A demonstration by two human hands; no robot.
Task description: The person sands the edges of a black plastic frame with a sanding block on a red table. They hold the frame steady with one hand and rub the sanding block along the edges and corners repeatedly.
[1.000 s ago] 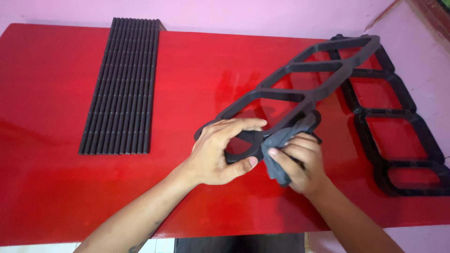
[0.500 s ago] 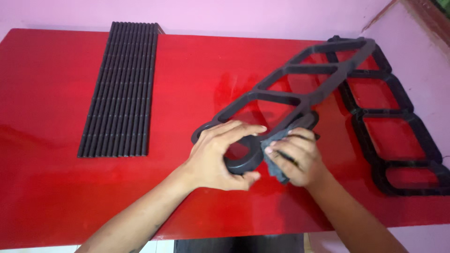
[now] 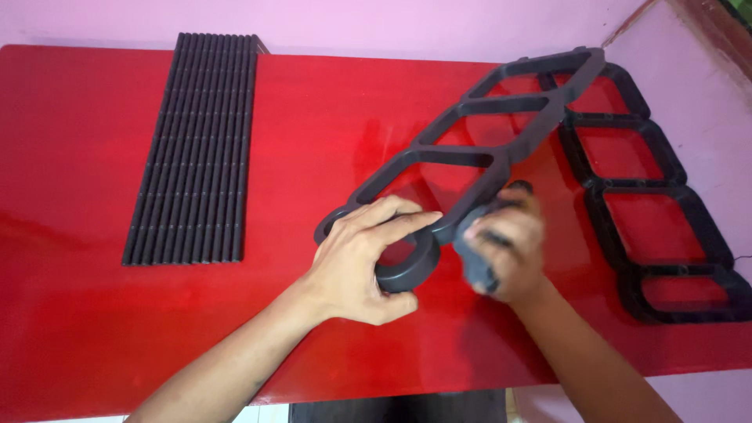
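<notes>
The left hand point(image 3: 364, 262) is clamped on the near end of a long black plastic frame point(image 3: 486, 133); the fingers curl over a round ring-shaped socket point(image 3: 407, 266) at that end, the thumb on the near side of it. The frame lies slantwise on the red table point(image 3: 94, 329), its ringed end close to the person and its far end reaching up toward the right rear corner; it is made of open, roughly diamond-shaped cells set in a row.

The right hand point(image 3: 505, 254) sits just to the right of the left, against the frame's edge; it is closed around a small dark grey thing point(image 3: 476, 262) — probably a folded cloth or pad, though the hand is blurred and the thing cannot be told for sure. The two hands are near each other but not touching, with the ring socket between them.

A second black frame point(image 3: 658, 196) of the same kind lies flat along the right side of the table, partly under the far end of the first; its cells show the red top through them. Well to the left, apart from both hands, a neat mat of thin black rods point(image 3: 196, 149) lies side by side — running from the table's far edge toward the person. Behind the table stands a pink wall point(image 3: 376, 19).
</notes>
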